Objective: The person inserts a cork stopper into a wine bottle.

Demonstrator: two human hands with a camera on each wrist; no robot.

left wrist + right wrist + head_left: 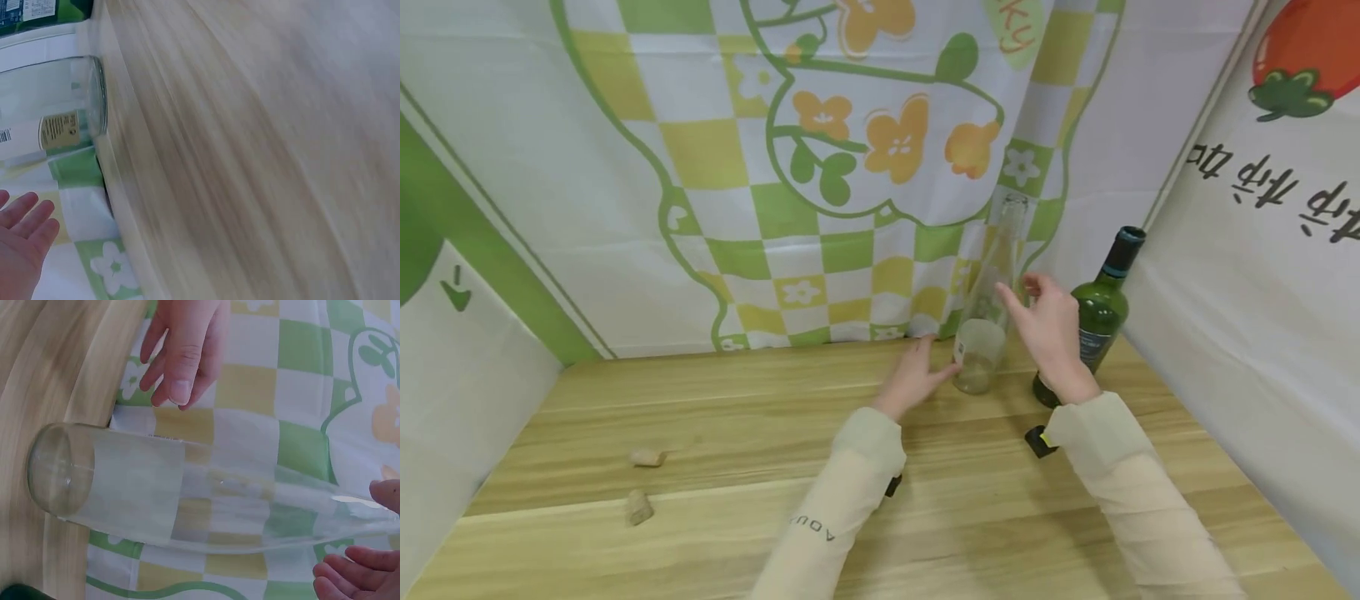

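A clear glass bottle (983, 321) with a pale label stands upright on the wooden table, close to the patterned cloth. My left hand (913, 379) is just left of its lower part, fingers extended and thumb toward the glass. In the left wrist view, that hand (28, 240) shows relaxed fingers with nothing in them. On the other side, my right hand (1047, 325) is raised beside the upper body of the bottle. The right wrist view shows the right thumb and fingers (347, 575) spread to either side of the narrowing glass (231, 494), with gaps visible.
A green wine bottle (1101, 312) with a dark neck stands behind my right hand, partly hidden by it. Two corks (647, 457) lie at the left of the wooden table (737, 433). The patterned cloth (820, 283) hangs along the back edge.
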